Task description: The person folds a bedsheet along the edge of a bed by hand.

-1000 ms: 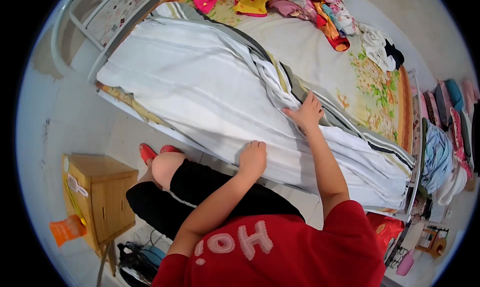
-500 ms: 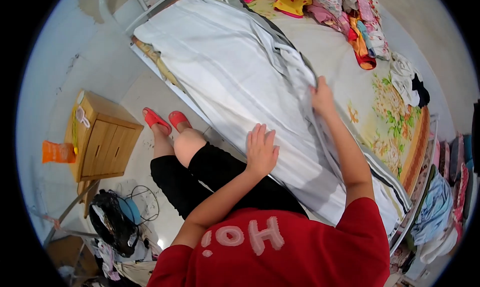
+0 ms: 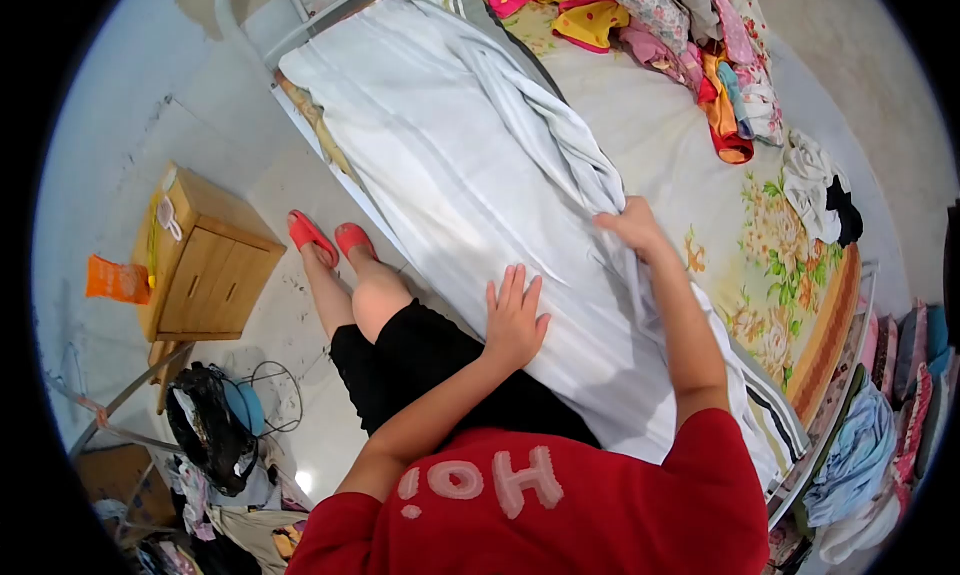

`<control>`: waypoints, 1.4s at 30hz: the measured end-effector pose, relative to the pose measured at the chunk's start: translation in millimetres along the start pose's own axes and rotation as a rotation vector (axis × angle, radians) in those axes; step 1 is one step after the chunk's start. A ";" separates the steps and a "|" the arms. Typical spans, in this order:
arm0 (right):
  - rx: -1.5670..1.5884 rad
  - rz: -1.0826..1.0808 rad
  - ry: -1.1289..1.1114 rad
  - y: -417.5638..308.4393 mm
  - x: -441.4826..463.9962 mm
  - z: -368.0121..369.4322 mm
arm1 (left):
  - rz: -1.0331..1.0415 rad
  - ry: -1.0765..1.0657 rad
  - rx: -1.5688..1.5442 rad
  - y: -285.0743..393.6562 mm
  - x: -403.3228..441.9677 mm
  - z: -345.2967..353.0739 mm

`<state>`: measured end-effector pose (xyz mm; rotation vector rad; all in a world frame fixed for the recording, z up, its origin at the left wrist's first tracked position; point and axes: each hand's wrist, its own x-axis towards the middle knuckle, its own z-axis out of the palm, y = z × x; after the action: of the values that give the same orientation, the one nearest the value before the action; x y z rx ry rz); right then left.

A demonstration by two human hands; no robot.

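Observation:
A white striped cloth (image 3: 430, 125) lies lengthwise along the near side of the bed, its far edge bunched into folds. My left hand (image 3: 514, 320) rests flat on the cloth near the bed's front edge, fingers spread. At the bunched far edge, my right hand (image 3: 632, 227) has its fingers closed on a fold of the cloth. Dark and olive stripes of the cloth show at its far side and lower right end.
Piled clothes (image 3: 660, 25) and a white and black garment (image 3: 820, 190) lie on the flowered bed sheet (image 3: 770, 285). A wooden cabinet (image 3: 215, 265), a black bag (image 3: 205, 425) and cables stand left. More clothes (image 3: 855, 445) hang beyond the bed's right end.
My right hand has gone from spread fingers to a grip on the cloth's far edge, pulling it toward me. My left hand has opened flat. The view has turned.

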<state>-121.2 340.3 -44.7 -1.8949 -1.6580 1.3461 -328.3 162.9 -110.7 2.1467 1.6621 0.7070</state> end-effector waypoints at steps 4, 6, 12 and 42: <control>0.084 -0.230 0.226 6.2 -10.2 39.6 | -0.025 -0.036 0.032 1.4 1.8 0.6; 0.002 -0.289 0.296 14.7 -11.0 63.3 | -0.020 -0.031 0.050 2.0 3.8 2.7; -0.466 -0.348 0.657 6.2 -20.3 81.0 | -0.038 -0.042 0.073 3.2 5.2 1.5; -0.549 -0.470 0.825 29.7 12.3 42.0 | 0.001 -0.028 0.082 0.4 5.4 4.7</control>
<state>-136.6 327.7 -93.7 -1.7492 -1.8850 -0.1105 -324.2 168.3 -113.3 2.2030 1.7041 0.6162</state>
